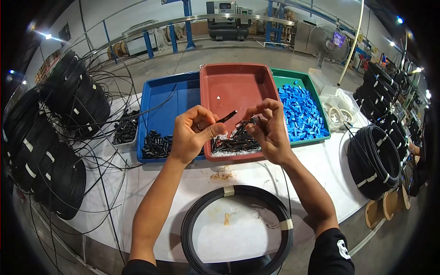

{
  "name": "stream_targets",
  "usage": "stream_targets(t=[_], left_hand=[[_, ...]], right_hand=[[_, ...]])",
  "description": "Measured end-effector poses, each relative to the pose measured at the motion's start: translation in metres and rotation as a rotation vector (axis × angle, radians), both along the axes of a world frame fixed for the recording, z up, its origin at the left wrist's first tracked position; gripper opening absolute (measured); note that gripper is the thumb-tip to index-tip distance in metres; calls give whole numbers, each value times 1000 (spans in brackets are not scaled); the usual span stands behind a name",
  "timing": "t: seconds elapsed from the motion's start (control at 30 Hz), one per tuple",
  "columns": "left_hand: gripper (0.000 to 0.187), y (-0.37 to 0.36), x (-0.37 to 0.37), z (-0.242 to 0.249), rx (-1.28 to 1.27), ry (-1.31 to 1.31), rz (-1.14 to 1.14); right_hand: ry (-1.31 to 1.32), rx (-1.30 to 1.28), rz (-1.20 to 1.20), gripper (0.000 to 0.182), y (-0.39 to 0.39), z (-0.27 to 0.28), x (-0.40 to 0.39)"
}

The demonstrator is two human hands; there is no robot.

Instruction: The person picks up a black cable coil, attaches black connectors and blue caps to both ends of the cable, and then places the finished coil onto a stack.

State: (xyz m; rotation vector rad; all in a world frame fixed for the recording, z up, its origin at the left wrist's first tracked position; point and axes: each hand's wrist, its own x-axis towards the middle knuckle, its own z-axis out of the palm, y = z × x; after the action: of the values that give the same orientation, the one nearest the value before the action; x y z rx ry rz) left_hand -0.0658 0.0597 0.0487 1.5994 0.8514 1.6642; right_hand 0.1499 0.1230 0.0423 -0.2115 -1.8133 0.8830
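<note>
My left hand (192,133) is closed, thumb and fingers pinching a short black tubular connector (228,117) with a pale tip, which points up and right. Facing it, my right hand (271,135) has its thumb and forefinger together on what looks like the end of a thin black cable (286,183); the grip itself is partly hidden against the dark parts behind. That cable rises from a taped black cable coil (185,224) lying in front of me. Below both hands, a red tray (238,68) holds black connectors (236,144) and small white pieces.
At left stands a blue tray (172,82) with black pieces, beside a small bin of dark parts (126,130). A green tray (316,87) holds blue pieces (300,112). Big cable coils (68,96) stack at left, loose ends reaching across; another coil (373,160) stands right.
</note>
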Motion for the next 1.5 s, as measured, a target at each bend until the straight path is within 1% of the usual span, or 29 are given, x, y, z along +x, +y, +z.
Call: stream_targets(t=[0.03, 0.07, 0.1, 0.17, 0.2, 0.23, 0.27, 0.3, 0.33, 0.37, 0.43, 0.47, 0.53, 0.57, 0.6, 0.67, 0.73, 0.77, 0.8, 0.87, 0.9, 0.97, 1.0, 1.07, 1.17, 1.27, 1.37, 1.5], left_hand=[[21, -5, 4, 6, -1, -7, -45], [21, -8, 8, 9, 0, -9, -45], [21, -11, 11, 11, -11, 23, -22], [21, -12, 11, 10, -24, 54, 2], [23, -11, 10, 9, -10, 155, 20], [26, -11, 9, 9, 5, 258, 38], [26, -13, 11, 11, 5, 258, 40], [31, -15, 16, 15, 29, 108, 23], [37, -16, 21, 17, 54, -42, 6], [37, -16, 26, 15, 54, -42, 7], [44, -16, 35, 10, 58, -333, -3], [44, -18, 40, 9, 59, -331, -3], [37, -21, 48, 7, 21, -322, 114], [33, -24, 52, 9, 45, -261, 148], [33, -27, 52, 11, 42, -260, 147], [32, -29, 53, 13, 164, -62, 258], [34, -32, 53, 15, 181, -26, 289], [35, -33, 53, 16, 197, 10, 319], [35, -32, 51, 15, 197, 10, 320], [28, -31, 48, 14, 259, 100, 319], [28, -31, 48, 15, 258, 99, 319], [28, -34, 47, 17, 243, 159, 335], [28, -35, 45, 18, 241, 158, 336], [28, -35, 42, 22, 237, 258, 305], [25, -36, 40, 25, 251, 315, 304], [23, -39, 38, 31, 205, 351, 281], [21, -39, 37, 31, 222, 368, 277], [21, -34, 37, 22, 208, 286, 281]], right_hand=[[-20, -18, -14, 39, -10, 8, 1], [-39, -36, -27, 43, -16, 14, 2], [-40, -35, -28, 43, -17, 16, 2], [-43, -24, -32, 35, -17, 17, 2], [-44, -24, -30, 35, -17, 16, 4], [-82, -98, -10, 26, -17, 16, 6], [-120, -172, 9, 18, -16, 15, 8], [-45, -182, 4, 15, -17, 15, 4], [-46, -183, 5, 15, -17, 15, 4], [-71, -188, 17, 15, -17, 15, 5], [-95, -191, 30, 16, -20, 12, 3], [-49, -203, 2, 15, -24, 9, -3], [-1, -217, -28, 15, -31, 5, -10], [12, -212, -94, 15, -35, 4, -13], [22, -207, -160, 16, -38, 4, -13], [-29, -171, -195, 17, -42, 5, -11], [-52, -132, -141, 20, -44, 4, -11], [1, -196, -79, 19, -46, 4, -14], [1, -195, -79, 19, -46, 3, -14], [8, -247, -38, 18, -45, 0, -14], [7, -248, -38, 18, -45, 1, -14], [74, -393, 66, 15, -46, 2, -15], [73, -394, 66, 15, -46, 1, -15], [39, -377, 46, 15, -44, -2, -15], [53, -438, 85, 15, -48, 1, -16], [55, -480, 87, 15, -48, -1, -18], [83, -530, 67, 15, -47, -6, -20], [104, -538, 67, 15, -48, -10, -21]])
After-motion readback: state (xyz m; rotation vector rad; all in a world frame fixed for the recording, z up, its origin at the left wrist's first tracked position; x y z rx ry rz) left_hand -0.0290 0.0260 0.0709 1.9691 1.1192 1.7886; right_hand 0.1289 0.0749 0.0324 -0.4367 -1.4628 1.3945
